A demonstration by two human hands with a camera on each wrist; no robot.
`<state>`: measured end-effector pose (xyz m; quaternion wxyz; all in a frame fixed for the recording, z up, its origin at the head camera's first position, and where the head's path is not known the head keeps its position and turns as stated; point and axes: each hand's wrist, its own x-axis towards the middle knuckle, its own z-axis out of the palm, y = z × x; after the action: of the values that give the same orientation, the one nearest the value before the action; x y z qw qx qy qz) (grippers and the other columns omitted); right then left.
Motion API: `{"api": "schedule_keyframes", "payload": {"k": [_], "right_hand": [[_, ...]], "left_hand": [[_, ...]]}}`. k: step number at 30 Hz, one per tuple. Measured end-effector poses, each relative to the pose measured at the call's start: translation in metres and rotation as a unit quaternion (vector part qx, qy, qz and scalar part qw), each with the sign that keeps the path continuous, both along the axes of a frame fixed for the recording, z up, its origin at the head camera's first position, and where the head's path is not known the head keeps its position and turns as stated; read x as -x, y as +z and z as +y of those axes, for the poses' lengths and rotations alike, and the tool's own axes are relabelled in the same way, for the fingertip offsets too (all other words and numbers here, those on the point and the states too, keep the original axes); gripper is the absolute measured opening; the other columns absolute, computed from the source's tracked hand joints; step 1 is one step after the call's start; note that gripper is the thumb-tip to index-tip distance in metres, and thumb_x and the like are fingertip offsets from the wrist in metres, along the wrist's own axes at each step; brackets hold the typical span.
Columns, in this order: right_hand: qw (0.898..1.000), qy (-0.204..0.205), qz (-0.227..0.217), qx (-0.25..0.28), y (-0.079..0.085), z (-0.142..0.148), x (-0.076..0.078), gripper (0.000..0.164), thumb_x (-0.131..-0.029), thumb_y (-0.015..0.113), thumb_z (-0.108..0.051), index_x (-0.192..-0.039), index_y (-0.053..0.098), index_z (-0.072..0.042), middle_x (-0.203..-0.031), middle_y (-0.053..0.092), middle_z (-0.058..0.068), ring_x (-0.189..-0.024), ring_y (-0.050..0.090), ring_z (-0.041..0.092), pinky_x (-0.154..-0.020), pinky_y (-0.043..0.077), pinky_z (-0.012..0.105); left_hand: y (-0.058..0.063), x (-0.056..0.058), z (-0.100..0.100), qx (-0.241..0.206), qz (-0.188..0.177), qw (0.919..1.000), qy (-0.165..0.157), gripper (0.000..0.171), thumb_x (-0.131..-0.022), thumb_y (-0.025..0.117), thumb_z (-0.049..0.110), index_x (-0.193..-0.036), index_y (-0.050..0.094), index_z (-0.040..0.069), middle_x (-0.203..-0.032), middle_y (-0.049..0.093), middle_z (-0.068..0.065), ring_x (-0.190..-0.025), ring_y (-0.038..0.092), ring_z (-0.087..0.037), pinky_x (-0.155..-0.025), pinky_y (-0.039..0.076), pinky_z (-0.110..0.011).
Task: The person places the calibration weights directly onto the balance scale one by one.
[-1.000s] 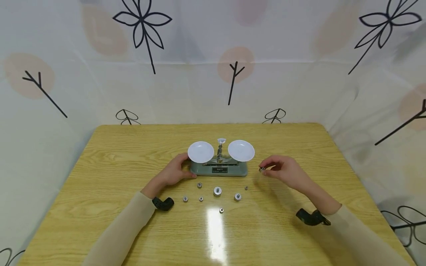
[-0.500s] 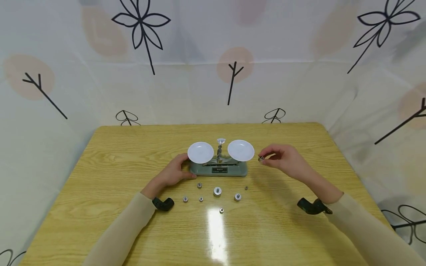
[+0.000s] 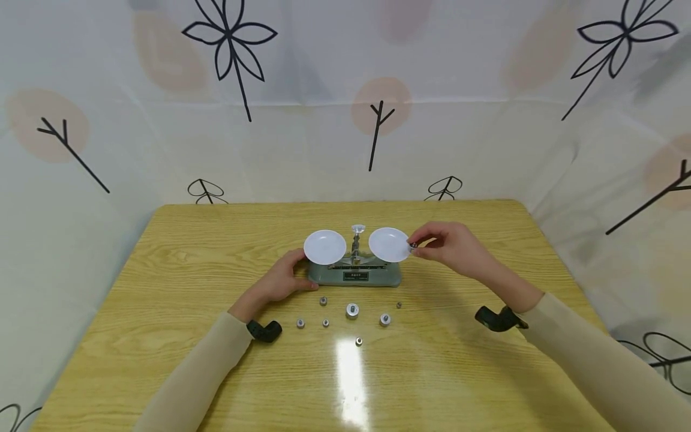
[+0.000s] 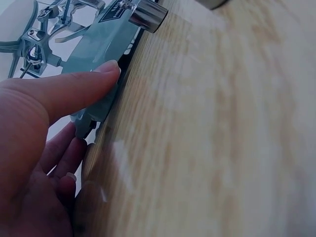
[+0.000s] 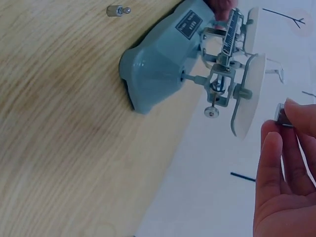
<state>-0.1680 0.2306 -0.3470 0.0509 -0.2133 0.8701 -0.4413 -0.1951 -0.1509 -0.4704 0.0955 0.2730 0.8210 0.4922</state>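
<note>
A pale green balance scale [image 3: 380, 278] with two white pans stands on the table. My left hand [image 3: 279, 281] grips the left end of its base; in the left wrist view the thumb [image 4: 81, 89] lies along the front face and the other fingers reach behind. Between thumb and fingers, my right hand [image 3: 453, 247] pinches a small metal weight [image 5: 281, 116]. It is at the outer rim of the right pan [image 3: 386, 245], raised off the table. The left pan [image 3: 325, 247] has nothing on it.
Several knobbed metal weights stand in front of the scale, the largest weight [image 3: 352, 311] near the middle and a smaller weight [image 3: 385, 320] to its right. The wooden table [image 3: 216, 240] ends at a patterned cloth backdrop [image 3: 302, 150].
My right hand has risen and moved left with the weight, from beside the scale up to the right pan's rim. The left hand has stayed on the base.
</note>
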Motion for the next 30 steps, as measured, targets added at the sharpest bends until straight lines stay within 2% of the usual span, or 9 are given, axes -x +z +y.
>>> {"api": "schedule_keyframes", "payload": {"k": [5, 13, 21, 22, 26, 30], "right_hand": [[1.000, 0.009, 0.018, -0.011, 0.003, -0.007, 0.009, 0.019, -0.086, 0.078, -0.004, -0.104, 0.074, -0.006, -0.107, 0.069, 0.010, -0.094, 0.069, 0.026, -0.075, 0.057, 0.026], [0.999, 0.021, 0.025, -0.033, 0.005, -0.016, 0.023, 0.019, -0.086, 0.078, -0.006, -0.105, 0.074, -0.006, -0.107, 0.070, 0.008, -0.098, 0.068, 0.023, -0.076, 0.057, 0.029], [0.998, 0.028, 0.030, -0.056, 0.005, -0.024, 0.034, 0.019, -0.086, 0.078, -0.005, -0.105, 0.075, -0.006, -0.104, 0.071, 0.007, -0.097, 0.068, 0.023, -0.080, 0.057, 0.037], [0.998, 0.028, 0.028, -0.058, 0.004, -0.024, 0.036, 0.019, -0.086, 0.078, -0.005, -0.105, 0.075, -0.006, -0.104, 0.072, 0.007, -0.097, 0.068, 0.023, -0.080, 0.056, 0.038], [0.997, 0.030, 0.024, -0.065, 0.003, -0.027, 0.039, 0.020, -0.086, 0.078, -0.004, -0.105, 0.074, -0.006, -0.103, 0.072, 0.006, -0.098, 0.067, 0.023, -0.082, 0.055, 0.042], [0.997, 0.028, 0.020, -0.075, 0.003, -0.030, 0.041, 0.019, -0.087, 0.077, -0.004, -0.106, 0.074, -0.006, -0.102, 0.072, 0.005, -0.098, 0.067, 0.024, -0.082, 0.055, 0.042]], "left_hand": [[0.001, 0.000, 0.000, 0.005, -0.003, 1.0000, 0.004, 0.071, -0.078, 0.086, 0.009, -0.141, 0.053, 0.011, -0.139, 0.054, -0.005, -0.133, 0.044, -0.023, -0.113, 0.031, -0.044], [0.001, -0.001, 0.001, -0.007, -0.005, 1.0000, 0.002, 0.071, -0.077, 0.086, 0.008, -0.140, 0.054, 0.010, -0.139, 0.054, -0.008, -0.133, 0.043, -0.027, -0.113, 0.030, -0.049], [0.001, -0.002, 0.001, 0.007, -0.002, 1.0000, 0.006, 0.070, -0.078, 0.086, 0.010, -0.140, 0.054, 0.010, -0.139, 0.054, -0.007, -0.133, 0.044, -0.026, -0.112, 0.031, -0.048], [0.006, -0.005, 0.002, 0.009, -0.004, 0.9999, 0.007, 0.069, -0.079, 0.085, 0.009, -0.140, 0.054, 0.009, -0.139, 0.054, -0.009, -0.133, 0.044, -0.027, -0.112, 0.031, -0.049], [0.008, -0.006, 0.003, 0.010, -0.004, 0.9999, 0.008, 0.069, -0.079, 0.084, 0.007, -0.141, 0.053, 0.006, -0.140, 0.053, -0.012, -0.133, 0.044, -0.030, -0.112, 0.031, -0.051], [0.021, -0.014, 0.007, 0.007, 0.002, 0.9999, 0.008, 0.068, -0.079, 0.082, 0.000, -0.140, 0.052, 0.000, -0.139, 0.053, -0.017, -0.133, 0.044, -0.035, -0.111, 0.032, -0.053]]}}
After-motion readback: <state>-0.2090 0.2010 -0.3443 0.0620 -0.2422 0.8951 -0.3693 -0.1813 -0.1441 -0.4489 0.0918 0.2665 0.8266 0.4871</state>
